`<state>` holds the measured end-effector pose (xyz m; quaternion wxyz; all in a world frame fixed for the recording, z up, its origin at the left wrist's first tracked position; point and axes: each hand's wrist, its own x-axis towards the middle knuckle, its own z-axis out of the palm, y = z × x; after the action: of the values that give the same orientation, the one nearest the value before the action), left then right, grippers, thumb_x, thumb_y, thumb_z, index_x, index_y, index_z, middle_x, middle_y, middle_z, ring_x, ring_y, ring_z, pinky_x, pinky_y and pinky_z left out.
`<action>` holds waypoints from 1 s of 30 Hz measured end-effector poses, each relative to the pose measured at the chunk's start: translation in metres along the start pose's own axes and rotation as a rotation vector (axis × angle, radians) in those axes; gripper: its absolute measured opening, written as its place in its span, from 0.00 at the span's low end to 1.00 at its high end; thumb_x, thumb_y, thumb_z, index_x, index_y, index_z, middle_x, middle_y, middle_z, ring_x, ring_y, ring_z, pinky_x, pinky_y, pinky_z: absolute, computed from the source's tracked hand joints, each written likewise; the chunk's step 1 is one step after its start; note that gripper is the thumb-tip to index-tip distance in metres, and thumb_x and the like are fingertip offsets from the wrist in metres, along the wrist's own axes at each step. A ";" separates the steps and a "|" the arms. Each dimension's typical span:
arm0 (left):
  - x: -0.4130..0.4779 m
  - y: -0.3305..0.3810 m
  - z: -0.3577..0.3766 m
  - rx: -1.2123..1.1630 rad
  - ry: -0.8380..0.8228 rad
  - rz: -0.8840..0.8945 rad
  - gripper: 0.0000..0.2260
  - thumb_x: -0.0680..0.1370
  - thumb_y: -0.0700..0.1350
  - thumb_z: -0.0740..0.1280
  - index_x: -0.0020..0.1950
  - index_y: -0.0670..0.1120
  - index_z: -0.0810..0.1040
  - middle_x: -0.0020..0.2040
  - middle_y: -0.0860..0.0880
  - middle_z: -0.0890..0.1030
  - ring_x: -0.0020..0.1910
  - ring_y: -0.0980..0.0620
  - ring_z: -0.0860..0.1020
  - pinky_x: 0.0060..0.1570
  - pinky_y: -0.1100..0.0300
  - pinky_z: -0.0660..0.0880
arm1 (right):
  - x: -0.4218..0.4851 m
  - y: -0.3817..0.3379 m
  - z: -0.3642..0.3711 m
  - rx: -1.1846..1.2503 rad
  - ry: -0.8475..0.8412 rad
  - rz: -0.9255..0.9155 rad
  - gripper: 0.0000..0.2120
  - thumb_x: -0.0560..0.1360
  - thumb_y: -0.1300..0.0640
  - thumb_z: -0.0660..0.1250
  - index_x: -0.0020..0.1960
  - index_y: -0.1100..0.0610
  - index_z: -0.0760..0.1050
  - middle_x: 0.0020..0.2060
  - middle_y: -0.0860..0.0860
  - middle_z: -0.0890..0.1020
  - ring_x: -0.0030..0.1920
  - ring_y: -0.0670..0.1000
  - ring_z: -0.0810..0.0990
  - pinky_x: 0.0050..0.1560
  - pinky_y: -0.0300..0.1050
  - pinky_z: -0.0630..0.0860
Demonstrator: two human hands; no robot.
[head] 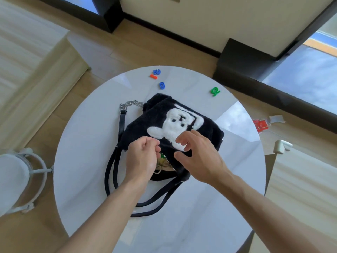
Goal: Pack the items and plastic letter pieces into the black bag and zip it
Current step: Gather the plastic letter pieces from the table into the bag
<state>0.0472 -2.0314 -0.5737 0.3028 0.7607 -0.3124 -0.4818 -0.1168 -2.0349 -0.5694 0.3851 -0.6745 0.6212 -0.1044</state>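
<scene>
The left hand [141, 157] covers the near end of the black bag [204, 128] mouth, so whether its curled fingers pinch the zip pull can't be told. Inside the bag only a scrap of beige cord [158, 169] and something green [162, 155] show (too little to name). Beyond the bag, the orange piece [153, 76] is too small to read.

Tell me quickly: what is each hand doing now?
Left hand: closed, pinching at the black bag zipper.
Right hand: open, fingers spread over the bag, holding nothing.
</scene>
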 end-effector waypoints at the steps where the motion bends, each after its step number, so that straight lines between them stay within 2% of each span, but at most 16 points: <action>1: 0.002 0.010 0.007 0.016 -0.027 0.046 0.11 0.77 0.43 0.62 0.39 0.50 0.82 0.33 0.53 0.83 0.32 0.57 0.80 0.38 0.57 0.78 | 0.002 0.003 -0.007 0.022 0.024 0.006 0.12 0.74 0.50 0.67 0.57 0.46 0.74 0.50 0.41 0.76 0.48 0.43 0.78 0.48 0.44 0.77; 5: 0.026 0.045 0.039 0.063 -0.123 0.197 0.11 0.77 0.42 0.62 0.40 0.49 0.82 0.34 0.53 0.83 0.32 0.60 0.80 0.38 0.59 0.78 | 0.022 0.016 -0.027 0.070 0.125 0.045 0.11 0.74 0.52 0.69 0.56 0.46 0.75 0.48 0.41 0.77 0.45 0.40 0.79 0.44 0.38 0.74; 8: 0.065 0.062 0.054 0.118 -0.166 0.275 0.10 0.76 0.41 0.62 0.39 0.48 0.81 0.35 0.53 0.82 0.36 0.54 0.81 0.42 0.53 0.79 | 0.047 0.020 -0.029 0.121 0.164 0.081 0.10 0.73 0.53 0.70 0.54 0.47 0.75 0.48 0.44 0.78 0.44 0.43 0.80 0.42 0.40 0.75; 11: 0.119 0.072 0.057 0.233 -0.162 0.332 0.11 0.76 0.39 0.61 0.40 0.49 0.81 0.38 0.51 0.82 0.41 0.50 0.81 0.45 0.55 0.78 | 0.082 0.017 -0.023 0.149 0.226 0.105 0.10 0.73 0.54 0.70 0.54 0.48 0.75 0.48 0.46 0.79 0.44 0.46 0.80 0.43 0.43 0.76; 13: 0.151 0.078 0.053 0.338 -0.139 0.371 0.11 0.77 0.39 0.61 0.44 0.49 0.82 0.41 0.52 0.82 0.42 0.52 0.80 0.46 0.58 0.76 | 0.104 0.015 -0.021 0.148 0.259 0.105 0.11 0.74 0.54 0.70 0.55 0.49 0.75 0.48 0.47 0.79 0.45 0.48 0.80 0.41 0.41 0.74; 15: 0.186 0.083 0.045 0.453 -0.147 0.424 0.09 0.78 0.40 0.62 0.48 0.47 0.82 0.46 0.52 0.83 0.45 0.52 0.79 0.46 0.60 0.73 | 0.131 0.011 -0.015 0.150 0.280 0.136 0.12 0.75 0.54 0.69 0.57 0.50 0.75 0.49 0.48 0.79 0.46 0.49 0.79 0.40 0.41 0.75; 18: 0.236 0.088 0.032 0.626 -0.173 0.485 0.09 0.78 0.40 0.62 0.55 0.44 0.80 0.58 0.48 0.81 0.55 0.49 0.78 0.52 0.60 0.72 | 0.174 0.006 -0.001 0.165 0.267 0.193 0.12 0.76 0.54 0.69 0.59 0.50 0.75 0.51 0.49 0.79 0.48 0.50 0.80 0.41 0.44 0.78; 21: 0.279 0.092 0.027 0.822 -0.216 0.558 0.13 0.77 0.38 0.62 0.61 0.44 0.75 0.64 0.45 0.75 0.61 0.47 0.75 0.56 0.57 0.72 | 0.214 0.005 0.015 0.126 0.271 0.228 0.13 0.76 0.55 0.68 0.59 0.51 0.74 0.52 0.49 0.79 0.49 0.51 0.79 0.45 0.45 0.76; 27: 0.336 0.105 0.046 1.092 -0.255 0.737 0.31 0.72 0.31 0.62 0.74 0.46 0.66 0.71 0.44 0.65 0.68 0.42 0.67 0.59 0.45 0.74 | 0.278 0.019 0.035 -0.053 0.359 0.249 0.16 0.76 0.54 0.68 0.63 0.51 0.72 0.57 0.49 0.77 0.51 0.52 0.77 0.47 0.48 0.74; 30: 0.353 0.108 0.057 1.230 -0.334 0.870 0.32 0.72 0.30 0.64 0.75 0.46 0.65 0.74 0.44 0.61 0.70 0.42 0.64 0.60 0.45 0.74 | 0.305 0.023 0.040 -0.120 0.324 0.236 0.16 0.77 0.53 0.68 0.64 0.50 0.72 0.58 0.51 0.76 0.54 0.55 0.78 0.51 0.51 0.77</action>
<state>0.0949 -2.3782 -0.7039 -0.0638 0.5180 -0.8364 -0.1677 -0.0461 -2.2982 -0.7147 0.2486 -0.5930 0.7549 -0.1285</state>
